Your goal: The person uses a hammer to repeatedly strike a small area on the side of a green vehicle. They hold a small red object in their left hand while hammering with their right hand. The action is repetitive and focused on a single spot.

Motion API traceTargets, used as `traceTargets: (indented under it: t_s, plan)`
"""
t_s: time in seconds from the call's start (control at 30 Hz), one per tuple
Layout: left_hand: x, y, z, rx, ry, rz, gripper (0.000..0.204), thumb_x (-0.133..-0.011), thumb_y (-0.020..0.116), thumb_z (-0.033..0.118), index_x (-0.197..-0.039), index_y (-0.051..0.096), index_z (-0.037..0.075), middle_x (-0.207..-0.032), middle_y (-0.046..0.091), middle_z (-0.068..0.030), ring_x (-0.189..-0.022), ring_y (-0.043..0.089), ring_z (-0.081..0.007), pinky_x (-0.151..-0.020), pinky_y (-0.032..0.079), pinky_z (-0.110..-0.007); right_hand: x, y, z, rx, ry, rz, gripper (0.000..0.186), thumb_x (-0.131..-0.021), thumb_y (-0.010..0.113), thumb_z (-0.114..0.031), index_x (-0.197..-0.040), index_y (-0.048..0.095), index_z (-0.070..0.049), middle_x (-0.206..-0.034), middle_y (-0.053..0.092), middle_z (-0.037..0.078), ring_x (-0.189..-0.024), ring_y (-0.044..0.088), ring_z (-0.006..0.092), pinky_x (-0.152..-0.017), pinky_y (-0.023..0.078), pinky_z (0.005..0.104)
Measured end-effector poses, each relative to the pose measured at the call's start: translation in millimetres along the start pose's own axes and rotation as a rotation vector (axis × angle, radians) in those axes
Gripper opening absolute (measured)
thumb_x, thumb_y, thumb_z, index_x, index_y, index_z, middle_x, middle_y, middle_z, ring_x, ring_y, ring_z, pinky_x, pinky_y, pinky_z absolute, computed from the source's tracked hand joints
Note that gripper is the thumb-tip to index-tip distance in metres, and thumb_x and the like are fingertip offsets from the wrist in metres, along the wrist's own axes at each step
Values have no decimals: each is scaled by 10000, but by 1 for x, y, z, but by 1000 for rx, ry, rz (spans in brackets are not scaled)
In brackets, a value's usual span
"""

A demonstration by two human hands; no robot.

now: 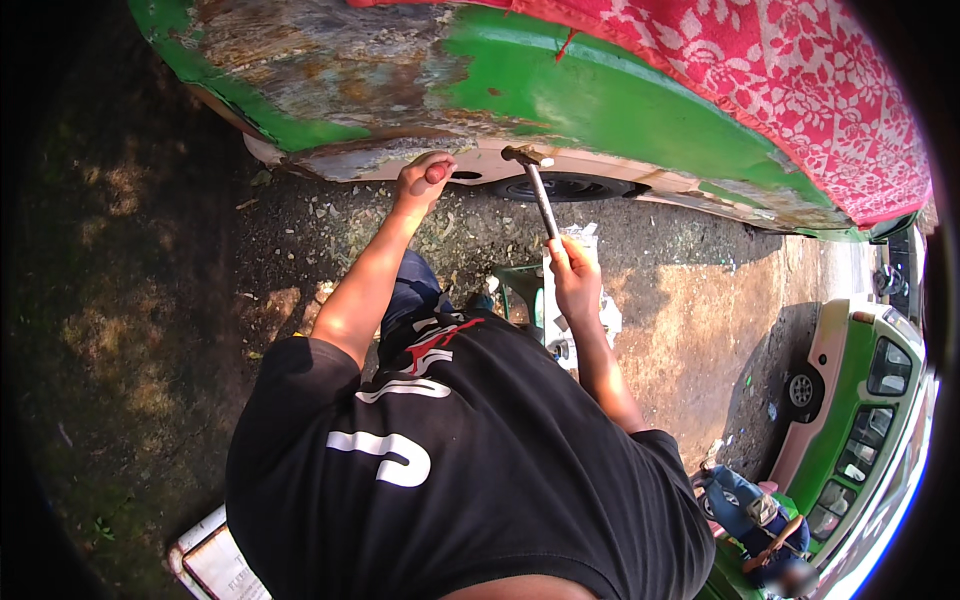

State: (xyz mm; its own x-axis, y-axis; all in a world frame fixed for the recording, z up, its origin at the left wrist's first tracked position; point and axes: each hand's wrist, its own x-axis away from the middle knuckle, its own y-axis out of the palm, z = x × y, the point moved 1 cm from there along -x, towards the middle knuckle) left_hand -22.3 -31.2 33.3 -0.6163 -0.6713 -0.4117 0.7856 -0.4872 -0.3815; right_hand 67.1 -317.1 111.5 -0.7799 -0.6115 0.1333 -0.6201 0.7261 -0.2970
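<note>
My right hand (pixel 577 278) grips the handle of a hammer (pixel 543 203), whose brownish head is raised in front of the lower side of a vehicle. My left hand (pixel 428 183) is closed close to the pale lower edge of that vehicle, left of the hammer head. Whatever its fingers hold, if anything, I cannot make out. The vehicle's green body panel (pixel 620 105) is worn to bare, rusty metal (pixel 340 60) on the left, with flaking paint along the lower edge.
A red and white floral cloth (pixel 760 80) drapes over the vehicle. Below it sits a dark wheel (pixel 565 187). A green stool (pixel 520 285) stands between my arms. Paint chips litter the ground. At right are another green and white vehicle (pixel 845 440) and a person (pixel 755 510).
</note>
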Motion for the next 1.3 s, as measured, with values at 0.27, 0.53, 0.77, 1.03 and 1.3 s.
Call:
traceTargets:
  t_s: [0.27,0.53,0.77,1.03,1.3]
  plan:
    - [0,0,7,-30,88,-37,195,-795,713,41,-979,659,79,-957,683,-96,-870,668,-247,-751,518,-325,2,-4,0,-3,18,8,250,-963,597,-215,-1064,660,5,-669,509,-19,-631,444,61,-580,372,241]
    - [12,19,-17,158,109,-317,335,-785,618,-120,-1077,607,45,-1102,607,-72,-955,625,-189,-803,502,-280,8,-5,3,53,48,-1,243,-977,580,-236,-1035,672,-18,-638,413,-90,-562,341,17,-495,266,212]
    - [15,28,-25,342,-30,-388,352,-766,593,-138,-1070,608,38,-1027,604,-53,-780,596,-112,-687,488,-250,20,-4,-4,131,-16,-24,275,-944,620,-244,-1080,665,-9,-660,582,74,-642,515,81,-603,446,276]
    - [7,13,1,-172,314,-283,371,-717,636,-68,-1059,618,75,-1063,663,-77,-906,671,-251,-776,542,-311,25,15,42,321,-553,-43,235,-888,648,-142,-1085,607,-22,-778,641,144,-646,636,326,-565,496,398]
    - [7,16,-4,-207,295,-256,351,-718,643,-55,-1045,614,71,-1040,662,-87,-909,669,-265,-781,540,-319,21,17,43,402,-423,-79,224,-896,651,-163,-1078,618,-35,-779,645,144,-649,640,330,-557,489,403]
